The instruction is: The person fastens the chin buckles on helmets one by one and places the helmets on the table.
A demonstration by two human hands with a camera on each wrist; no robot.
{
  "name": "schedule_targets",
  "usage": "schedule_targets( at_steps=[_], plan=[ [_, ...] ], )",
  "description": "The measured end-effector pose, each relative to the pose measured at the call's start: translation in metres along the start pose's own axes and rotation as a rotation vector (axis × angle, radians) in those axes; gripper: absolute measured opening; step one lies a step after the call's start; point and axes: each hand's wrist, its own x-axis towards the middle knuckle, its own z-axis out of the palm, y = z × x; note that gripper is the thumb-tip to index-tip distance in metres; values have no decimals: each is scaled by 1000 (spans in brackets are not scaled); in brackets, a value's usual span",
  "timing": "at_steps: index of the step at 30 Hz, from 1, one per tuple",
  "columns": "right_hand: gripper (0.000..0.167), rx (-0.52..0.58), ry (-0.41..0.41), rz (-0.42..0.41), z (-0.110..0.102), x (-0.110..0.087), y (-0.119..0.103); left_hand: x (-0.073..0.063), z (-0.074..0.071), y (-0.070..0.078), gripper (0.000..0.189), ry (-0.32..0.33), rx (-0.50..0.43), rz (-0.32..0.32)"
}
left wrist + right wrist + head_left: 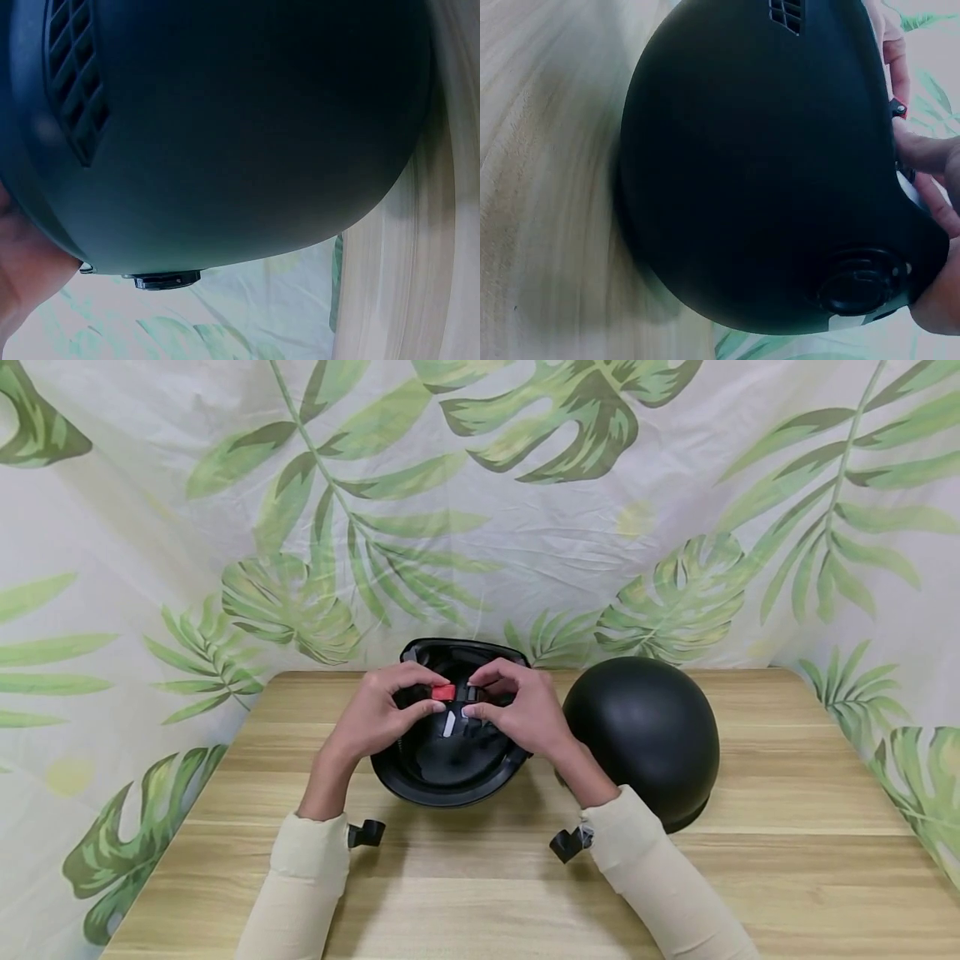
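A black helmet [442, 795] lies upside down on the table, its hollow inside facing up. Over its opening, my left hand [371, 714] pinches a red buckle piece [443, 692] between thumb and fingers. My right hand [531, 706] pinches a black buckle piece [472, 694] just to the right of the red one, a small gap between them. From the left wrist, the dark outer shell [247, 142] with a vent grille [75, 90] fills most of the view. In the right wrist view, fingers overlap the rim near the red piece [899, 109].
To the right, a second black helmet [641, 735] sits dome up, close beside my right forearm. The wooden table [480, 893] ends at a leaf-patterned cloth [525, 552] behind. A black wrist mount [367, 833] sticks out from the left cuff, another mount [572, 843] from the right.
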Motion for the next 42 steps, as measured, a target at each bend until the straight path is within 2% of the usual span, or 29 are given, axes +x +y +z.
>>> schedule_targets(
  at_steps=[4,12,17,22,29,34,42],
  plan=[
    [31,-47,-16,-4,-1,1,-3,0,1,1,28,4,-3,6],
    [31,122,-128,87,-11,3,-6,1,3,2,29,48,-28,59],
    [35,105,-154,92,-12,5,-4,0,3,1,30,54,-26,76],
    [32,30,-132,92,-9,4,-5,0,1,0,31,36,-7,45],
    [30,-38,-79,129,-5,4,-9,-1,-1,2,28,49,27,-10],
    [27,-31,-70,141,-5,4,-8,0,0,4,27,36,28,-5],
    [27,-39,-46,112,-2,3,-7,1,7,6,24,46,46,17]
  ],
)
